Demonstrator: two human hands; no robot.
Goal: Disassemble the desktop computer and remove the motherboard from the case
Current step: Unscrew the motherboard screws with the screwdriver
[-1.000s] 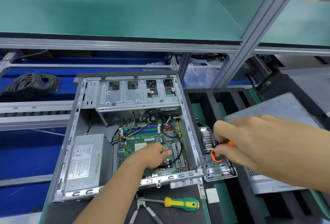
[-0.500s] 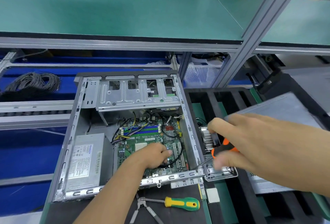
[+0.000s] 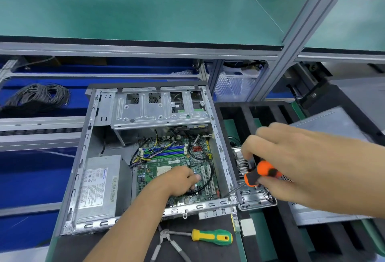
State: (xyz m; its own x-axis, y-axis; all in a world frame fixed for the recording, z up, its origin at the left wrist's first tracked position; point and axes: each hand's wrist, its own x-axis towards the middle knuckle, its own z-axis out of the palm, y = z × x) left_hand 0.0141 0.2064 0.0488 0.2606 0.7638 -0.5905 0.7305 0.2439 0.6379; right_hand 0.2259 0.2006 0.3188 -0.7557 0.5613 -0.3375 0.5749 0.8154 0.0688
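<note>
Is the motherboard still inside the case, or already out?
Inside: the motherboard lies on the floor of the open case, cables attached, left hand resting on it.

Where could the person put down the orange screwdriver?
Bare black mat lies in front of the case, left of the pliers. The big green shelf above is mostly bare. Inside the case, cables and the left hand crowd the board.
</note>
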